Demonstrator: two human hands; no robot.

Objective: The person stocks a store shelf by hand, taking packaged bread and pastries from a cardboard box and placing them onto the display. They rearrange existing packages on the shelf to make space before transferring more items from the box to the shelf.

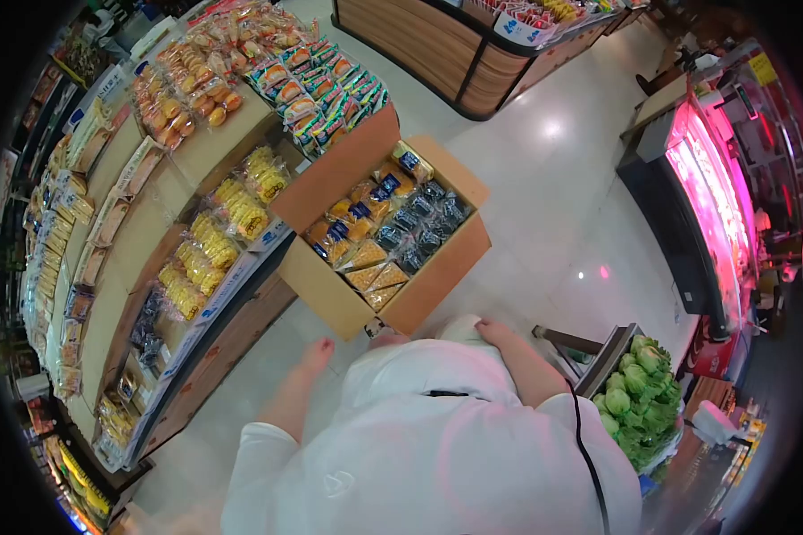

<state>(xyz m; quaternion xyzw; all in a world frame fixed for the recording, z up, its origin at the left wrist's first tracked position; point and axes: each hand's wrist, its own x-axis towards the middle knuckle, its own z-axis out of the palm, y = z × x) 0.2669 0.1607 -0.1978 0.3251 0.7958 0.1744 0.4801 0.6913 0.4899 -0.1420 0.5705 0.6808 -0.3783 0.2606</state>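
Observation:
Just beyond my body, an open cardboard box point(437, 308) with raised flaps stands against the bakery shelf. Inside are golden-brown packs with blue labels point(359, 210), dark packs point(410, 218) and triangular clear-wrapped packs point(379, 278). My left hand point(318, 351) hangs low at my side, between the box and the shelf front, touching neither. On the other side, my right hand point(487, 331) is down by my white shirt, short of the box's near corner. The fingers of both hands are turned away or too small to make out.
A stepped shelf on the left holds yellow packaged pastries point(209, 239), bagged buns point(163, 114) and green-and-white packs point(312, 89). At right are a crate of lettuce point(633, 388) and a pink-lit display case point(700, 205). A wood-panelled counter point(428, 53) stands across the tiled floor.

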